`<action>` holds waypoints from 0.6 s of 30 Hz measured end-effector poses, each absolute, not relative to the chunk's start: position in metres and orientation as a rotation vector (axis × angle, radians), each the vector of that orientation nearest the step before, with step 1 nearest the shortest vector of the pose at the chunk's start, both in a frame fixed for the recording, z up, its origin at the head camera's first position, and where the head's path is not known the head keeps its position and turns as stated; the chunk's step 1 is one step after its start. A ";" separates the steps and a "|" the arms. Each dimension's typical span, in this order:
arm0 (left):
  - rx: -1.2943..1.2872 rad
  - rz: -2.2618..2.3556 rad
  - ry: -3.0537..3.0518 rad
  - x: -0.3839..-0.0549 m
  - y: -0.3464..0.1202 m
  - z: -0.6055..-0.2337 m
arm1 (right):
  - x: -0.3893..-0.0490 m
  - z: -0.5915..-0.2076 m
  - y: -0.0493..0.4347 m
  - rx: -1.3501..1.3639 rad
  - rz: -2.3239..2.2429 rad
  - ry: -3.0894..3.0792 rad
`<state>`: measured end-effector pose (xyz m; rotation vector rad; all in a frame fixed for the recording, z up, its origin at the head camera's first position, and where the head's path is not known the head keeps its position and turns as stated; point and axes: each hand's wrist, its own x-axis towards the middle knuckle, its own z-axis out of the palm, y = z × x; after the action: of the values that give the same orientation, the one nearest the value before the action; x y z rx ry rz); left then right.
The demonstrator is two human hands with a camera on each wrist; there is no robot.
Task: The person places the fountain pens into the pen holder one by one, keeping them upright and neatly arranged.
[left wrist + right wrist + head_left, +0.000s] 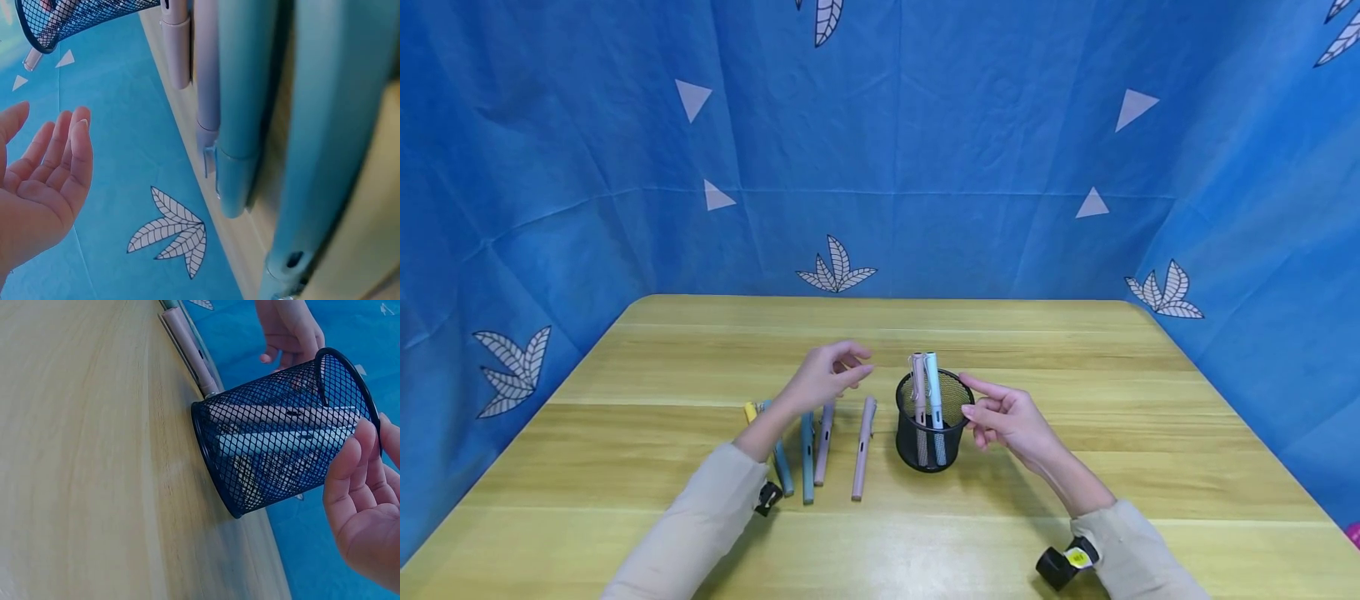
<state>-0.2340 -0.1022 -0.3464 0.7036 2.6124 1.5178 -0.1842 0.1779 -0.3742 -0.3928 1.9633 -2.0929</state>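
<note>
A black mesh pen holder stands upright on the table, holding a mauve pen and a light blue pen. My right hand pinches its rim on the right side; the right wrist view shows the fingertips at the rim. Left of the holder, my left hand hovers with relaxed fingers and nothing in them. Near and below it lie a pale purple pen, a lavender pen, a teal pen, a blue pen and a yellow pen, partly covered by the forearm.
The wooden table has light grain and rounded far corners. A blue cloth with white leaf and triangle prints hangs behind it and at both sides. Small black devices sit on both sleeves.
</note>
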 end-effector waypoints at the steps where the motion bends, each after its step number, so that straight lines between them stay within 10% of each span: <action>1: 0.701 1.519 2.610 -0.234 -0.103 -0.346 | -0.184 -0.374 0.178 -0.393 -2.094 1.962; 18: 0.633 1.519 2.619 -0.224 -0.116 -0.341 | -0.185 -0.375 0.178 -0.396 -2.097 1.949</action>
<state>-0.2245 -0.1162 -0.3415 0.6327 2.6188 1.5189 -0.1853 0.1780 -0.3754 -0.3955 1.9494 -2.0975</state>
